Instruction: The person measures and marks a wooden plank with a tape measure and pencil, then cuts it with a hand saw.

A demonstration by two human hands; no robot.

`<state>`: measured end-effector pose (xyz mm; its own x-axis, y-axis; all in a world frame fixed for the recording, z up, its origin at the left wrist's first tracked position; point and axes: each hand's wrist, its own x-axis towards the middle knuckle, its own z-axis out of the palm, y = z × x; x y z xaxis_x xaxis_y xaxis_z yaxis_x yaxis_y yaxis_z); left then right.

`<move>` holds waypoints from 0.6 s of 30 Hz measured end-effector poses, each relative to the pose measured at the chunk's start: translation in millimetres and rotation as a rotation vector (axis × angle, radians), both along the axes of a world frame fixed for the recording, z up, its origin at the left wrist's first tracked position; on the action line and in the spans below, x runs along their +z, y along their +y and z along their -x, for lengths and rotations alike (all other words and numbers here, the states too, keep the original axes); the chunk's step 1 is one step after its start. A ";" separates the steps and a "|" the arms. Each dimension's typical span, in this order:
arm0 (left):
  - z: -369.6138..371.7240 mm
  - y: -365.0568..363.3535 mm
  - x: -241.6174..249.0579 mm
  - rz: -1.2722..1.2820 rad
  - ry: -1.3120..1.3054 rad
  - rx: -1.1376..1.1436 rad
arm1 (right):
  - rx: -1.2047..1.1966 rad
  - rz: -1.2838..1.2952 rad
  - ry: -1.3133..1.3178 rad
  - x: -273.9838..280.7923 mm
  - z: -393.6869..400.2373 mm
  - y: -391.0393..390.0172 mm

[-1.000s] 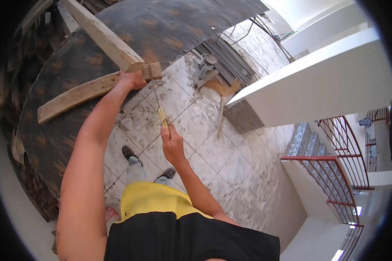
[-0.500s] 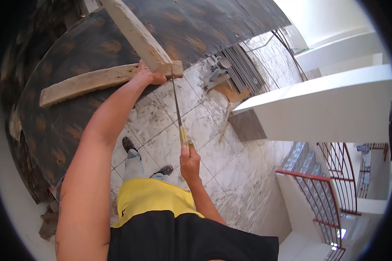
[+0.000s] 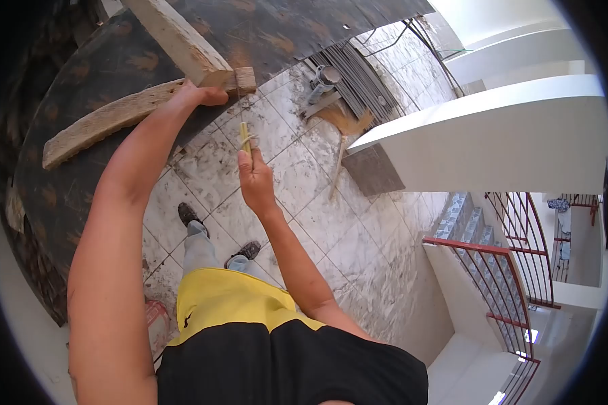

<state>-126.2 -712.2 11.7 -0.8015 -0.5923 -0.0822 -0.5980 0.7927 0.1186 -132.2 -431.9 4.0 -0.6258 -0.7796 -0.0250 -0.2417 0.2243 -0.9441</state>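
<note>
A pale, rough wooden beam [image 3: 182,44] lies with its near end across a second, weathered wooden beam [image 3: 108,115]. My left hand [image 3: 209,96] is wrapped around the upper beam's near end, its fingers partly hidden by the wood. In my right hand [image 3: 255,179], closed, is a handsaw with a yellowish handle [image 3: 246,135]. The saw's thin blade shows nearly edge-on and faintly, running from the handle up to the right side of the upper beam's end, over the lower beam.
Both beams rest on a dark, stained board [image 3: 101,71]. Beneath are dirty floor tiles [image 3: 317,216] and my shoes. Beyond lie a stack of grey strips [image 3: 361,81] and a metal can [image 3: 327,75]. A low white wall [image 3: 479,128] and a red stair railing [image 3: 466,244] stand to the right.
My right hand has pushed the saw forward, up toward the beams, so less blade shows between handle and wood. My left hand keeps its hold; the whole view has shifted slightly.
</note>
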 end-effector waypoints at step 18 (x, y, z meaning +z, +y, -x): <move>-8.5 11.8 1.1 -0.021 0.098 -0.029 | -0.082 0.210 -0.069 -24.8 29.8 -51.4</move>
<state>-117.7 -700.4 12.8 -0.8233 -0.5674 -0.0144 -0.5591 0.8065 0.1923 -162.0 -483.3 -20.9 -0.6898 -0.7187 0.0872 -0.1638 0.0376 -0.9858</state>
